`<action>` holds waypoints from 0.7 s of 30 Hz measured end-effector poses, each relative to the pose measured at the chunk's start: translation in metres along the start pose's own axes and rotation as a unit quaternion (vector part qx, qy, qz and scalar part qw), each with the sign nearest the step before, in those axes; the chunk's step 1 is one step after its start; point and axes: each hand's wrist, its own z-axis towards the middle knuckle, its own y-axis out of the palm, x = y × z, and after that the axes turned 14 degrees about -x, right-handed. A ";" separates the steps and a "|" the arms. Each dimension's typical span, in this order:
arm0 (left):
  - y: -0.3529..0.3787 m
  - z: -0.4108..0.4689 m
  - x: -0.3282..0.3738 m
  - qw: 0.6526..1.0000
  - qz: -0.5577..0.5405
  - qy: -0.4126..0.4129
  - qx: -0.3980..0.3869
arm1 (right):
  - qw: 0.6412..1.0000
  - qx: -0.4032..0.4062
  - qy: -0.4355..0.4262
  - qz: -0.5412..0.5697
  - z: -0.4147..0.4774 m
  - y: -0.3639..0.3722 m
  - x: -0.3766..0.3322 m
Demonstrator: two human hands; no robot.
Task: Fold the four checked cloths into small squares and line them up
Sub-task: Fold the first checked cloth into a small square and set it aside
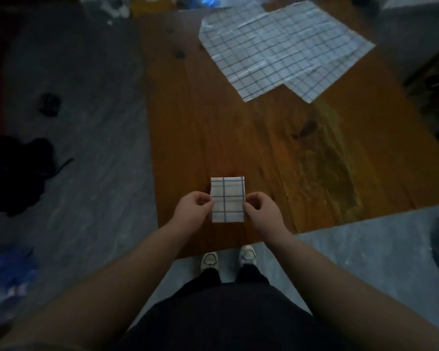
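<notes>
Head view showed a long wooden table, and at its far end the unfolded checked cloths lay flat, overlapping one another. Over the near end was one folded cloth, a small square, its left edge pinched by the left hand and its right edge by the right hand

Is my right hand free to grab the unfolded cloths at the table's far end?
Probably not yet: the right hand pinches the folded cloth, though only tabletop lies between it and the unfolded cloths.
</notes>
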 end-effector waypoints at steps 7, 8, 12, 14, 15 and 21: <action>0.013 0.018 -0.022 0.993 -0.008 -0.045 0.109 | 0.991 -0.101 -0.019 -0.080 0.040 -0.001 0.014; 0.016 0.019 -0.025 0.991 -0.002 -0.049 0.122 | 0.987 -0.121 -0.024 -0.101 0.042 -0.002 0.017; 0.024 0.023 -0.033 0.989 0.071 -0.062 0.111 | 0.961 -0.175 -0.045 -0.210 0.051 -0.005 0.030; 0.027 0.024 -0.033 0.986 0.110 -0.070 0.101 | 0.946 -0.185 -0.057 -0.261 0.054 -0.008 0.033; 0.028 0.025 -0.034 0.983 0.136 -0.072 0.100 | 0.939 -0.190 -0.065 -0.280 0.054 -0.009 0.034; 0.040 0.015 -0.036 0.942 0.308 -0.099 0.092 | 0.894 -0.232 -0.102 -0.370 0.051 -0.017 0.027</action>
